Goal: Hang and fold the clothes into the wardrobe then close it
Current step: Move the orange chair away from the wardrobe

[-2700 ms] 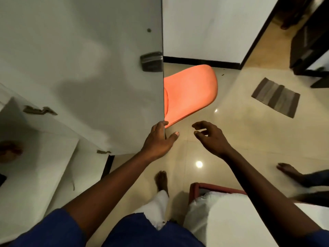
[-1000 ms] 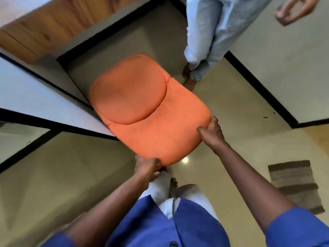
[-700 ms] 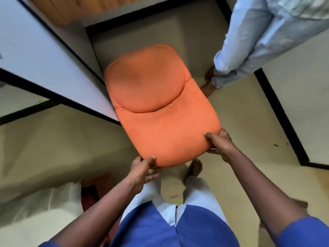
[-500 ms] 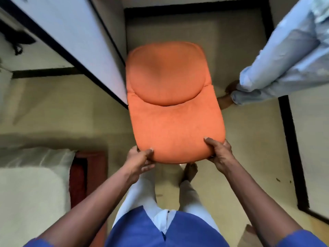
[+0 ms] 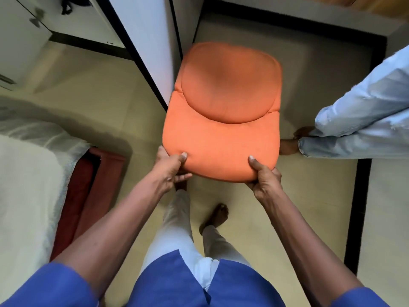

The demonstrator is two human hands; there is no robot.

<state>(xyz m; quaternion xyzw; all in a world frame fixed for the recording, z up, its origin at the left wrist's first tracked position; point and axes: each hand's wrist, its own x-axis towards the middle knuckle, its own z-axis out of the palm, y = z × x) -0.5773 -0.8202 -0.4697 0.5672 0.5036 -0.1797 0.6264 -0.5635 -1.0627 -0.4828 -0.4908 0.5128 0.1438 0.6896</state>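
An orange padded chair (image 5: 223,120) fills the middle of the view, seen from above. My left hand (image 5: 169,171) grips its near left edge, thumb on top and fingers underneath. On the near right edge my right hand (image 5: 262,176) holds it the same way. The white wardrobe (image 5: 20,29) shows at the top left, with a white door panel (image 5: 146,41) standing edge-on just left of the chair. No clothes are in view.
A bed with a white cover (image 5: 24,185) and a red frame (image 5: 93,189) lies at the left. Another person in light blue trousers (image 5: 363,120) stands barefoot close to the chair's right side. My own feet are on the beige floor (image 5: 287,207) below the chair.
My left hand left the wardrobe door and both hands took hold of the orange chair. Since then I have turned with it, so the bed and wardrobe swing into view at the left.
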